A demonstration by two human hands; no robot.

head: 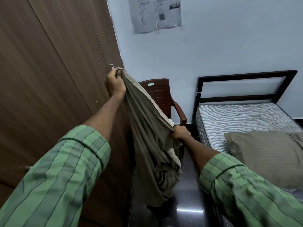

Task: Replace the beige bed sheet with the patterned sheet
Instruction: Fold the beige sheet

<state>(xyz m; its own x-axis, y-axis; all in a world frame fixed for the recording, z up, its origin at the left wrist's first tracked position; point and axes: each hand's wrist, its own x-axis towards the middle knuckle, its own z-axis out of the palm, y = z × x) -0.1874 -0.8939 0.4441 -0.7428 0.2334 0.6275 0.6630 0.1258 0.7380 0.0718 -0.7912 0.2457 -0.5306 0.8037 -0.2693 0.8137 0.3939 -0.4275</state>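
While both arms reach forward, the left hand (114,83) is raised high beside the brown wardrobe (49,71), fingers curled tight round a bunched top end of the beige bed sheet (147,136). Right hand (180,132) sits lower and to the right, fingers curled and gripping a gathered fold of the same sheet. Sheet stretches taut between the two hands, rest hangs down in folds, lowest part bunched near or on the dark glossy floor (185,210); contact with floor cannot be told for sure. Sheet is off the bed, hanging in front of a brown plastic chair (164,94) that stands against the wall (229,46) between wardrobe and bed.

Bare mattress (242,117), grey-white striped ticking, lies on the black metal bed frame (246,76), headboard against the wall. Beige pillow (270,153) lies on the mattress at its near part, right side of view. Patterned sheet not seen.

Both sleeves (65,177) green with dark stripes, cuffs rolled up the forearms.

Writing: chair backrest has a small green-white label (151,84), text too small to read. Two paper sheets (155,13) stuck on the wall top centre; left one shows a line drawing of a standing figure with arm out, right one has text, small pictures and a QR-like square, unreadable. Small metal handle (112,65) on the wardrobe just above the left hand.
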